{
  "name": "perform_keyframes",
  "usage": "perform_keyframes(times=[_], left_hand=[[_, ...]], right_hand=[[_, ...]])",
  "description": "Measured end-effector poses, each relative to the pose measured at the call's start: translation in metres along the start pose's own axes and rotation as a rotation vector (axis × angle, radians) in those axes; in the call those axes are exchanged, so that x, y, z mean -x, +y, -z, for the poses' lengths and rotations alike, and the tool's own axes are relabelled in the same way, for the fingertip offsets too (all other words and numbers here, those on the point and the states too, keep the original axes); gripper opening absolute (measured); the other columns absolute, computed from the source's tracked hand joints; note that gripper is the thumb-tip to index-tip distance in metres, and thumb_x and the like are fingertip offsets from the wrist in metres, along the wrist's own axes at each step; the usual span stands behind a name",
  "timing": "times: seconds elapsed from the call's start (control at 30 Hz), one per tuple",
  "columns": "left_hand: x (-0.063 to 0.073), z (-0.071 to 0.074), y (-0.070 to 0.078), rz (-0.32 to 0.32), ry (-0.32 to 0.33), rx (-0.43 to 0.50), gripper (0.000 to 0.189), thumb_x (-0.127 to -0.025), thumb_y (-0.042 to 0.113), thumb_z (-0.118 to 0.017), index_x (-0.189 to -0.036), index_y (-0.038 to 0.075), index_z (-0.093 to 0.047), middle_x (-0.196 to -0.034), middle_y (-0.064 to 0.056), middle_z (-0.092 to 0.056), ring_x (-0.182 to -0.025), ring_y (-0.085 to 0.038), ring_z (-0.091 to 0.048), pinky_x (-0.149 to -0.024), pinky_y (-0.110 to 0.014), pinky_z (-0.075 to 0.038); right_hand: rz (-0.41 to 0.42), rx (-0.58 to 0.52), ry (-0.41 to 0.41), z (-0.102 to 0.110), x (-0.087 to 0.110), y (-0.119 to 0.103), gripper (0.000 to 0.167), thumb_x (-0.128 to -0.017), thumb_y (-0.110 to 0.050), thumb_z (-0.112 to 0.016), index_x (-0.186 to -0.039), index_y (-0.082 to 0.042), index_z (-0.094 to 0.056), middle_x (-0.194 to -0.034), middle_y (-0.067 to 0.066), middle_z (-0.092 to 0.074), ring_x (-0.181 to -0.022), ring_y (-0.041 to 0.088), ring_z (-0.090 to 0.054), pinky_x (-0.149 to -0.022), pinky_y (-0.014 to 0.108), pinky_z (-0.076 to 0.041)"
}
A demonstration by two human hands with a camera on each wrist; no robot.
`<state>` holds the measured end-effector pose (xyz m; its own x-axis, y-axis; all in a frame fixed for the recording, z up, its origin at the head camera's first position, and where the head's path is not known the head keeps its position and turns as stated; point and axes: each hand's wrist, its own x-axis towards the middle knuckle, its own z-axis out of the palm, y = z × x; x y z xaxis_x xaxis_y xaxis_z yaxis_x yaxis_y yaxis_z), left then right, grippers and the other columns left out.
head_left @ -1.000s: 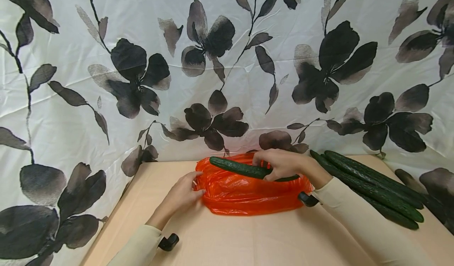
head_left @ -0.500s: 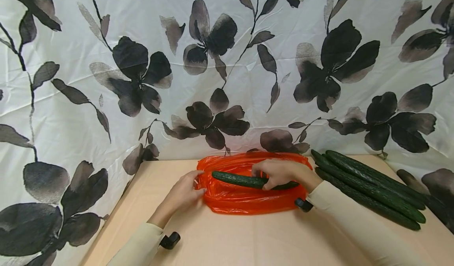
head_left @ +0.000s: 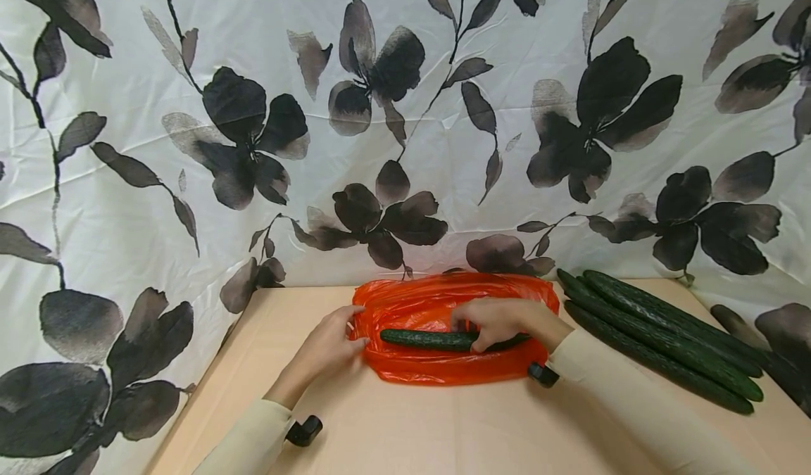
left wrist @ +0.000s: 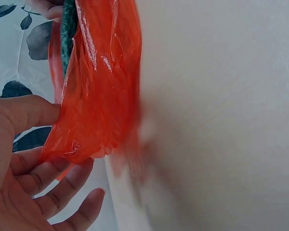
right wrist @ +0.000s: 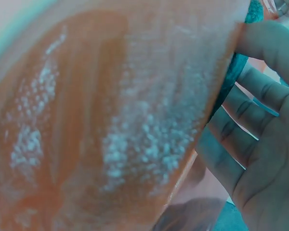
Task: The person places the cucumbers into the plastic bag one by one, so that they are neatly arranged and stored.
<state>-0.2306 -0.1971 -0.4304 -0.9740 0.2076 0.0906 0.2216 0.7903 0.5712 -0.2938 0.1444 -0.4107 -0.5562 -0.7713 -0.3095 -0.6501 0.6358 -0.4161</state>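
A dark green cucumber (head_left: 424, 339) lies lengthwise in the mouth of an orange-red plastic bag (head_left: 437, 373). My right hand (head_left: 497, 322) grips it from above near its right half, thumb on the near side. In the right wrist view the bag's wall hides most of the cucumber (right wrist: 227, 86), with the fingers (right wrist: 260, 139) behind it. My left hand (head_left: 329, 345) holds the bag's left end; in the left wrist view the thumb and fingertips pinch the crinkled plastic (left wrist: 94, 120).
Several more cucumbers (head_left: 665, 341) lie side by side at the table's right. A white cloth with dark flowers (head_left: 475, 109) hangs right behind the light wooden-toned table (head_left: 431, 433). A black wrist device (head_left: 304, 431) sits below the left sleeve.
My right hand has lowered the cucumber from above the bag's back edge, toward me and down into the bag. The left hand has stayed at the bag's left end.
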Motion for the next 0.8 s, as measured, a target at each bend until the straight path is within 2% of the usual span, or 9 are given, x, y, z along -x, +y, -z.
perform_keyframes(times=[0.43,0.63,0.8], left_hand=[[0.0,-0.001,0.0,0.009,0.0,-0.005,0.06,-0.081,0.01,-0.083,-0.136,0.001,-0.059,-0.114,-0.01,-0.065,-0.083,-0.016,-0.059,-0.073,-0.032,-0.052],[0.0,0.0,0.0,0.0,0.005,0.007,0.06,-0.081,0.01,-0.082,-0.136,0.0,-0.059,-0.113,-0.01,-0.065,-0.082,-0.015,-0.06,-0.072,-0.032,-0.052],[0.001,0.001,0.0,-0.004,0.008,0.014,0.06,-0.081,0.009,-0.082,-0.136,0.0,-0.059,-0.111,-0.009,-0.066,-0.082,-0.016,-0.06,-0.072,-0.032,-0.052]], right_hand=[[-0.006,0.017,-0.023,-0.011,-0.004,-0.002,0.034,-0.084,-0.023,-0.083,-0.109,-0.031,-0.062,-0.098,-0.017,-0.057,-0.097,0.011,-0.056,-0.093,0.03,-0.049],[0.009,-0.092,-0.033,-0.008,0.001,0.002,0.027,-0.085,-0.025,-0.083,-0.106,-0.027,-0.067,-0.096,-0.01,-0.064,-0.092,0.012,-0.059,-0.087,0.027,-0.051],[-0.039,-0.123,-0.061,-0.002,0.01,0.012,0.023,-0.083,-0.028,-0.085,-0.1,-0.03,-0.069,-0.091,-0.009,-0.065,-0.087,0.009,-0.058,-0.082,0.027,-0.051]])
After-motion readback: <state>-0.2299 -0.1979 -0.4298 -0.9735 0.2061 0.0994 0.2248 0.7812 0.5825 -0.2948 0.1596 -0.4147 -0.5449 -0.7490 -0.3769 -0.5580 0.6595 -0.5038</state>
